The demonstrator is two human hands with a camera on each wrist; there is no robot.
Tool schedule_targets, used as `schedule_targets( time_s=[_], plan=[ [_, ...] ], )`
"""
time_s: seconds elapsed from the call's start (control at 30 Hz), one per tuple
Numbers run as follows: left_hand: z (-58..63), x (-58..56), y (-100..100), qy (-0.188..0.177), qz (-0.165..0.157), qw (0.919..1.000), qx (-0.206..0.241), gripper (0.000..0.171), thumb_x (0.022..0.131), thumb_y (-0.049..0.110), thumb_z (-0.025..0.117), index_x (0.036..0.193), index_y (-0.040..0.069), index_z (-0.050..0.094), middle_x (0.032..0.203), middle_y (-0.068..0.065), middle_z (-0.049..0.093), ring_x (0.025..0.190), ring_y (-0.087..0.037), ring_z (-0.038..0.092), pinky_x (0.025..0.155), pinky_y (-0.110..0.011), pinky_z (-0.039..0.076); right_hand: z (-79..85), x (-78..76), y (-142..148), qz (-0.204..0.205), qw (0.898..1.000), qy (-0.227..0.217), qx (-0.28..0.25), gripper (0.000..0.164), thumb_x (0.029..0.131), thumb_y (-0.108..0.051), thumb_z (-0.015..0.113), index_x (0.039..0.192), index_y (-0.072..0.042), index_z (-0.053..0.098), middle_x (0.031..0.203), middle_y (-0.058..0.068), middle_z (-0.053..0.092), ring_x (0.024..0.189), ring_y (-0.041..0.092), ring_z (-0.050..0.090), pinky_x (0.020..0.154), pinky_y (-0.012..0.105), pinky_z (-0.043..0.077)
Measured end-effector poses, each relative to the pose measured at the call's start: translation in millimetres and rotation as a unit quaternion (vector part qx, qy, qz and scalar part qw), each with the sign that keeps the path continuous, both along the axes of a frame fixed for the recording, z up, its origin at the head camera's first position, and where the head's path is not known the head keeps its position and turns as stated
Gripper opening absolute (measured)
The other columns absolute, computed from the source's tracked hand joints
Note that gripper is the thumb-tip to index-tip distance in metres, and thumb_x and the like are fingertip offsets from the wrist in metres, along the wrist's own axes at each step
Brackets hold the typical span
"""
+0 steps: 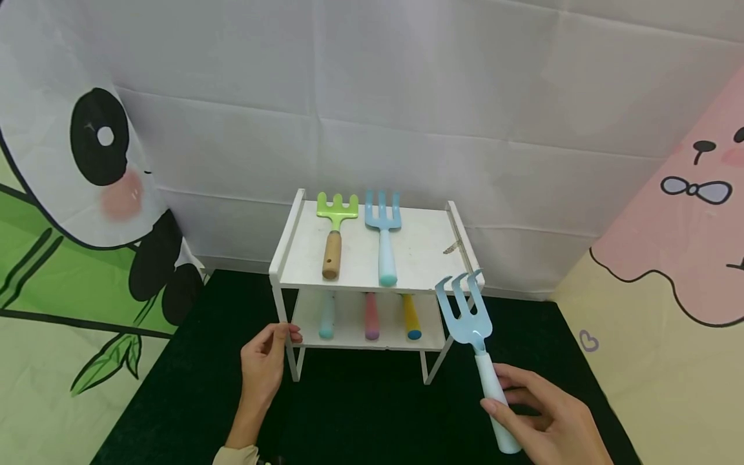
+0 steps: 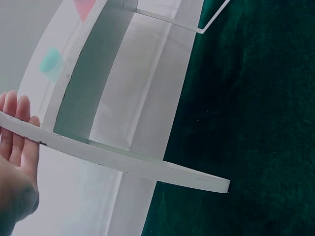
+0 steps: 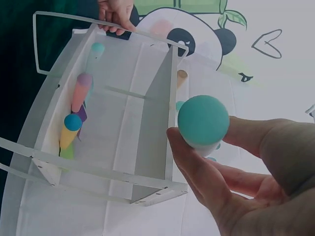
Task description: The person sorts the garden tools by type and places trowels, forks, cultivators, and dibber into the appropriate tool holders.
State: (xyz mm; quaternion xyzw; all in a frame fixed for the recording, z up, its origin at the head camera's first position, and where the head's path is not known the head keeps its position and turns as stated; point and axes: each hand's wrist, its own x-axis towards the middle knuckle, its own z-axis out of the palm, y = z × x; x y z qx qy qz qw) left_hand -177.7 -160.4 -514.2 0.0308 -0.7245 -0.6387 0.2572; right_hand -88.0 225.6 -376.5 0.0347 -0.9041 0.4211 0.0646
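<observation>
My right hand (image 1: 549, 413) pinches the pale handle of a blue hand fork (image 1: 471, 323), tines up, in front of the right side of a white two-tier rack (image 1: 427, 248). The round turquoise handle end (image 3: 203, 120) faces the camera in the right wrist view. My left hand (image 1: 266, 361) holds the rack's left front leg at the lower shelf, its fingers (image 2: 19, 110) behind the white bar. On the top shelf lie a green hand fork with a wooden handle (image 1: 332, 255) and another blue hand fork (image 1: 383, 239).
Three handles stick out on the lower shelf: light turquoise (image 1: 327, 316), pink (image 1: 371, 316) and yellow with a blue end (image 1: 411, 316); their heads are hidden in the head view. The rack stands on dark green cloth (image 1: 360, 413) before a white sheet (image 1: 395, 97), with printed cartoon sheets at both sides.
</observation>
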Motion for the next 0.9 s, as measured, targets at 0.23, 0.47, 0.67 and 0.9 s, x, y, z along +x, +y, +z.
schedule_targets(
  time_s=[0.23,0.47,0.67,0.9],
  plan=[
    [-2.8,-2.5,-0.2,0.007,-0.003,1.0,0.003,0.026,0.108,0.011,0.053,0.097,-0.001,0.073,0.09,-0.011,0.073,0.085,-0.01,0.069,0.087,-0.017,0.053,10.7,-10.2,-2.1,0.052,0.997,0.046,0.011,0.042,0.085,-0.013,0.084,0.125,-0.012,0.069,0.114,0.001,0.072,0.086,0.005,0.07,0.065,0.023,0.059],
    [-3.2,-2.9,-0.2,0.015,-0.001,0.9999,0.006,0.025,0.108,0.008,0.053,0.096,-0.002,0.073,0.088,-0.012,0.073,0.084,-0.009,0.068,0.086,-0.016,0.053,23.1,-25.6,-8.4,0.062,0.995,0.065,0.035,0.044,0.087,-0.017,0.083,0.128,-0.01,0.069,0.111,0.0,0.073,0.089,0.009,0.07,0.066,0.021,0.058],
    [-2.6,-2.9,1.1,0.004,0.008,1.0,0.001,0.026,0.108,0.005,0.051,0.096,-0.005,0.072,0.088,-0.013,0.073,0.084,-0.008,0.068,0.086,-0.015,0.051,34.0,-39.9,-13.0,0.091,0.99,0.093,0.05,0.04,0.088,-0.017,0.083,0.125,-0.008,0.07,0.104,0.0,0.073,0.084,0.006,0.071,0.071,0.022,0.059],
    [-1.2,-2.3,1.5,-0.005,0.008,0.9999,0.006,0.026,0.108,0.008,0.052,0.096,-0.004,0.072,0.088,-0.012,0.073,0.084,-0.009,0.068,0.086,-0.016,0.052,42.4,-53.8,-15.8,0.112,0.988,0.089,0.052,0.039,0.09,-0.02,0.082,0.125,-0.006,0.07,0.102,0.001,0.072,0.081,0.008,0.073,0.07,0.023,0.059]
  ],
)
